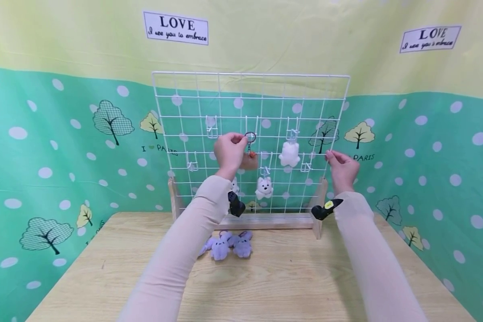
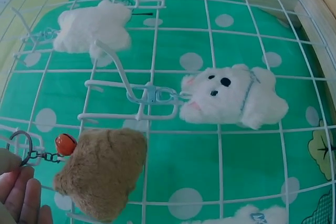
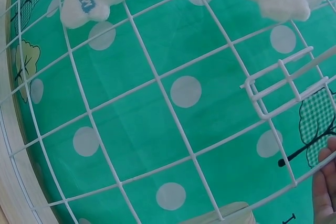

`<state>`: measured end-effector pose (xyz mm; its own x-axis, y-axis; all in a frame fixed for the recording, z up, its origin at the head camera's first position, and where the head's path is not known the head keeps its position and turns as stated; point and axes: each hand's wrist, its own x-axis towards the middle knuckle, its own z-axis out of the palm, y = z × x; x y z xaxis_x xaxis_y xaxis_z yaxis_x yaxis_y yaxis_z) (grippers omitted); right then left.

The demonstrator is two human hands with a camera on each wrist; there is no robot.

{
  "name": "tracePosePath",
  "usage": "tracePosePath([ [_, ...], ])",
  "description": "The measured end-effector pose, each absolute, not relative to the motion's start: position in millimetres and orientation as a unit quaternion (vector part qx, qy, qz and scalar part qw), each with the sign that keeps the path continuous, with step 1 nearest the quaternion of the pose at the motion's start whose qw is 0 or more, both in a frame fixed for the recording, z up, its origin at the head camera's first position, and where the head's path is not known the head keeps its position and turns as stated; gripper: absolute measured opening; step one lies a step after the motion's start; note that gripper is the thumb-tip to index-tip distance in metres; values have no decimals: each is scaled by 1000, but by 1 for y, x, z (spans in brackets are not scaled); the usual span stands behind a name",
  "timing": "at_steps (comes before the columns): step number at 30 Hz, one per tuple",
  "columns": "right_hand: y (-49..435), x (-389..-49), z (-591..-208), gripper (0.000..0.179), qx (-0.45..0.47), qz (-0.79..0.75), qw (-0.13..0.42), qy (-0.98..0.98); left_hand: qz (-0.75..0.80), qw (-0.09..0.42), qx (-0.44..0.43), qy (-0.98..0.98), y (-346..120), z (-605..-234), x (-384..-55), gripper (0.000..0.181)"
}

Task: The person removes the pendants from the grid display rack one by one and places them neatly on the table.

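Note:
My left hand (image 1: 230, 152) pinches the metal ring (image 2: 21, 148) of a brown plush keychain (image 2: 105, 174). A red bell (image 2: 65, 144) hangs on its chain. The ring is right at a middle hook of the white wire grid (image 1: 241, 73), overlapping it in the head view. At the grid's right side, my right hand (image 1: 343, 170) grips the edge wire with thumb and fingers. White plush keychains hang on other hooks: one with its back turned (image 1: 290, 154), one dog-faced (image 2: 226, 90), and another (image 1: 234, 184) mostly hidden behind my left wrist.
Wooden feet (image 1: 320, 208) hold the grid upright on the wooden table (image 1: 273, 286). Several purple plush keychains (image 1: 220, 247) lie in front of its base, partly behind my left sleeve. Bare hooks (image 1: 306, 166) stick out from the grid. A patterned curtain (image 1: 44, 179) hangs behind.

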<state>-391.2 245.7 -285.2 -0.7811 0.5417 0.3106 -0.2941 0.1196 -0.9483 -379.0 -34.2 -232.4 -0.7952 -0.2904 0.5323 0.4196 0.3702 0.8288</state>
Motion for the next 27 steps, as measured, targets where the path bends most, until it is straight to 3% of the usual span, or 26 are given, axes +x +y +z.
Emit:
tracePosePath([
  [7,244,-390,-282,34,-92,665,318,-669,-564,323,-60,-758,-35,-231,-374,14],
  [27,245,-387,-283,35,-90,675,320,-659,-646,276,-106,-703,-46,-222,-332,14],
])
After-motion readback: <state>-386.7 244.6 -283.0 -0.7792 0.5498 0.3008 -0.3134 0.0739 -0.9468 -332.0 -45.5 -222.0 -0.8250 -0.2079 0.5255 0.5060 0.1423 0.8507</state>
